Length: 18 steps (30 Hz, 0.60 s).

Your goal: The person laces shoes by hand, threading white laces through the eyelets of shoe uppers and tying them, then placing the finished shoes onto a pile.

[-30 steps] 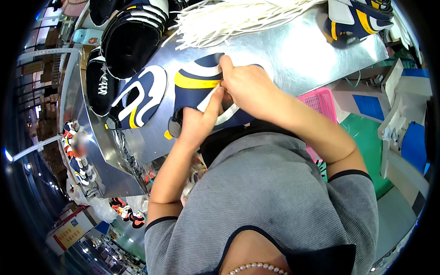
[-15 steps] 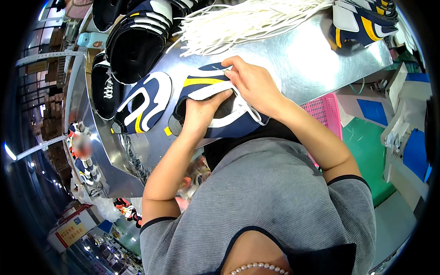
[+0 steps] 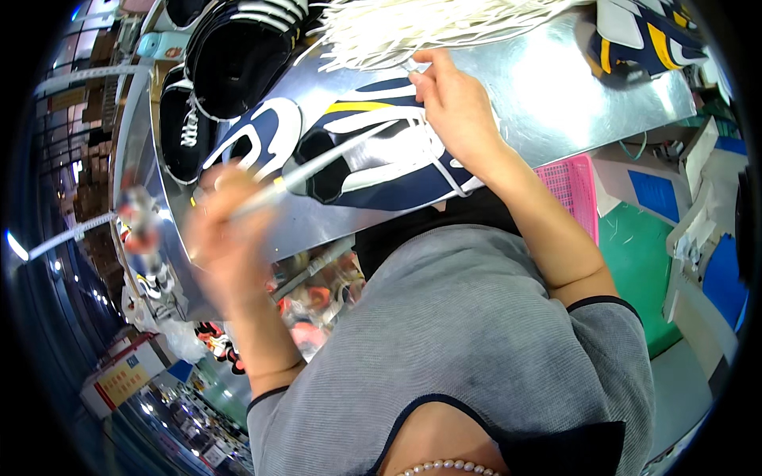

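A navy, white and yellow shoe upper [image 3: 389,189] lies on the metal table in front of me, its dark opening toward the left. From its eyelet area a white shoelace [image 3: 333,155] runs taut to my left hand [image 3: 230,234], which is smeared by motion but closed on the lace. Another stretch of lace crosses the upper near its right end. At the upper's far edge my right hand [image 3: 460,107] is closed in a pinch. A bit of white shows at its fingertips, too small to name.
A second upper [image 3: 290,119] lies to the left, beside stacked uppers [image 3: 238,75]. Loose white laces [image 3: 429,32] cover the far side of the metal table [image 3: 548,91]. More uppers [image 3: 647,36] sit at far right. A pink basket [image 3: 583,194] stands below the table's right edge.
My left hand has left the upper's opening and swung left, drawing the lace out straight. My right hand has shifted slightly up and right, still pinched.
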Available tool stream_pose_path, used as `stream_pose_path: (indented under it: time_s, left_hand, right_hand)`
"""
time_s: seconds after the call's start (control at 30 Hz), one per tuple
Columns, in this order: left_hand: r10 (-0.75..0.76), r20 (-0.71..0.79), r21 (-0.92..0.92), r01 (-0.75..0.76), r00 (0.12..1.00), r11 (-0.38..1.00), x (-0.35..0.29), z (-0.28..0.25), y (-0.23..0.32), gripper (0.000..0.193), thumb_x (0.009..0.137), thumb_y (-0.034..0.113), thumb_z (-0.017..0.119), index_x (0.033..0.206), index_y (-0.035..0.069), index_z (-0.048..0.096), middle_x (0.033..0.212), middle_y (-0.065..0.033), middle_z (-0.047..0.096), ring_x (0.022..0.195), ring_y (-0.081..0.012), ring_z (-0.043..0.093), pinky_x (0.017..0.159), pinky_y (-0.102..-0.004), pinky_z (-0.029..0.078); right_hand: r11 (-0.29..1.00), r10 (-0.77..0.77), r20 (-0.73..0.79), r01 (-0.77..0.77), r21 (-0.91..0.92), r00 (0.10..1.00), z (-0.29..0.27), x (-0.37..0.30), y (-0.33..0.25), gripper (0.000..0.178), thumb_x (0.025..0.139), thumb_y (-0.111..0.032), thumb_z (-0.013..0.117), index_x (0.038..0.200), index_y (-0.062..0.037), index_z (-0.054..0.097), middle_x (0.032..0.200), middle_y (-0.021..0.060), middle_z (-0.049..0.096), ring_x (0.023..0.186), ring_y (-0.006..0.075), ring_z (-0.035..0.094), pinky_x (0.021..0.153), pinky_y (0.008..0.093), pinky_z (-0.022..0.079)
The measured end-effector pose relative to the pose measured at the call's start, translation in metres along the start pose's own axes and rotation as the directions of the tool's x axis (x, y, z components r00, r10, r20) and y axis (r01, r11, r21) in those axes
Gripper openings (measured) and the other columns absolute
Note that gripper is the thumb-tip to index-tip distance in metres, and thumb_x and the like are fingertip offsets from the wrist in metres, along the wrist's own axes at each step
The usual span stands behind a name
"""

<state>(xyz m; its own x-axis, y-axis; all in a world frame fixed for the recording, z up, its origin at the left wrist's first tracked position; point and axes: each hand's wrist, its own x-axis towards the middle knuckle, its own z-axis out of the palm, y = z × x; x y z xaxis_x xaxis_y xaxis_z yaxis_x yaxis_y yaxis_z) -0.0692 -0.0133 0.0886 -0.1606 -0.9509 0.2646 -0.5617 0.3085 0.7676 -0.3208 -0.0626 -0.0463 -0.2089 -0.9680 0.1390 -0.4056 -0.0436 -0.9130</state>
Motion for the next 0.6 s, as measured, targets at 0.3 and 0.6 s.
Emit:
stream_pose_path:
  time_s: [0.3, 0.6]
  left_hand:
    - [0.251, 0.178, 0.216, -0.287, 0.951, 0.933, -0.007, 0.108, -0.030, 0.026, 0.071, -0.002, 0.079, 0.091, 0.003, 0.063, 0.098, -0.0120, 0.060, 0.090, -0.0287, 0.059, 0.079, -0.0358, 0.049]
    - [-0.040, 0.250, 0.193, -0.010, 0.967, 0.981, -0.005, 0.101, -0.031, 0.037, 0.080, 0.008, 0.082, 0.106, -0.001, 0.057, 0.092, -0.0120, 0.069, 0.084, -0.0201, 0.069, 0.077, -0.0305, 0.054]
  right_hand:
    - [0.872, -0.038, 0.035, 0.016, 0.489, 0.999, -0.035, -0.029, -0.013, 0.024, 0.096, -0.008, 0.058, 0.119, -0.0025, 0.058, 0.078, 0.0075, 0.068, 0.062, 0.0095, 0.059, 0.059, 0.0257, 0.048]
    - [0.994, 0.000, 0.357, -0.040, 0.106, 0.934, -0.039, -0.086, -0.017, 0.023, 0.098, -0.015, 0.058, 0.118, -0.0057, 0.051, 0.082, 0.0115, 0.069, 0.074, 0.0323, 0.068, 0.064, 0.0419, 0.050]
